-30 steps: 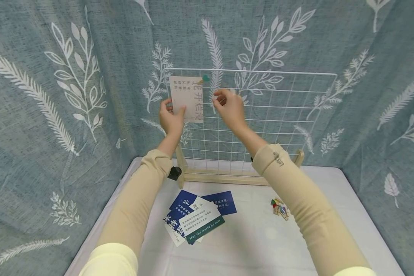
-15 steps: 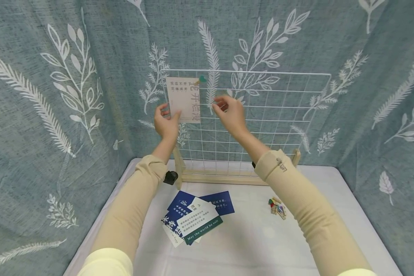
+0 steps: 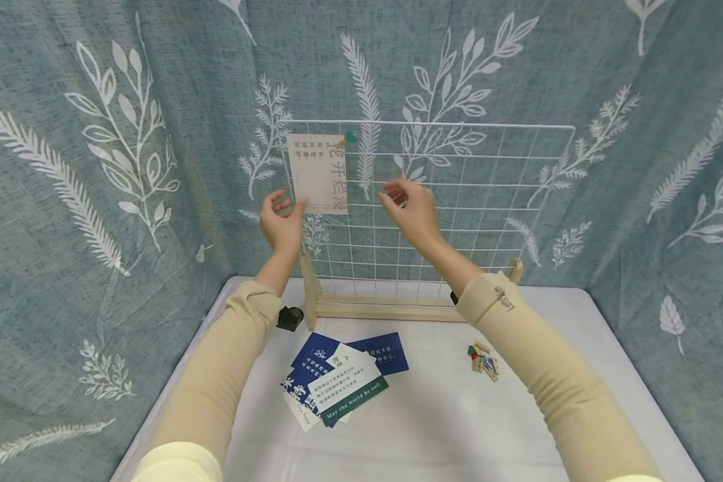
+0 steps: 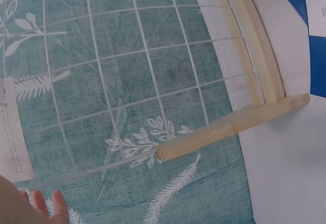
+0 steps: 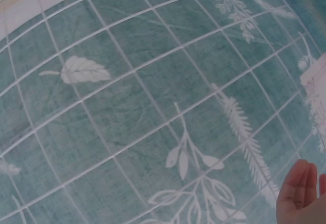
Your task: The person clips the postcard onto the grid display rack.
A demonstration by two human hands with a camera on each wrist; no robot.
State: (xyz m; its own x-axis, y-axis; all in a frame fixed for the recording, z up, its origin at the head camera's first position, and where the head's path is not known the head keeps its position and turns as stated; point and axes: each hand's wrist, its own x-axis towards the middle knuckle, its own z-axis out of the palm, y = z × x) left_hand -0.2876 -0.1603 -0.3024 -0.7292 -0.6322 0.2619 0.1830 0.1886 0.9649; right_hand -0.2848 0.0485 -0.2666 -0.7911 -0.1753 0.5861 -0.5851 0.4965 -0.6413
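Observation:
A pale pink card [image 3: 317, 175] with dark printed characters hangs at the upper left of a white wire grid [image 3: 434, 209]. A small wooden clip with a green heart [image 3: 349, 136] sits at the card's top right corner. My left hand [image 3: 281, 224] is at the card's lower left edge, thumb at the edge and fingers loosely bent; whether the thumb touches is hard to tell. My right hand [image 3: 414, 209] hovers in front of the grid, right of the card, fingers loosely curled with nothing visible in them. The wrist views show the card [image 4: 14, 137] only in part.
Blue, white and green cards [image 3: 343, 381] lie in an overlapping pile on the white table. Several small wooden clips [image 3: 483, 361] lie to the right. The grid stands in a wooden base [image 3: 391, 312]. A patterned curtain [image 3: 175, 281] surrounds the table.
My left hand has moved left and slightly down from its hold on the card to its edge. My right hand has lowered slightly and drifted right. The card stays hanging on the grid.

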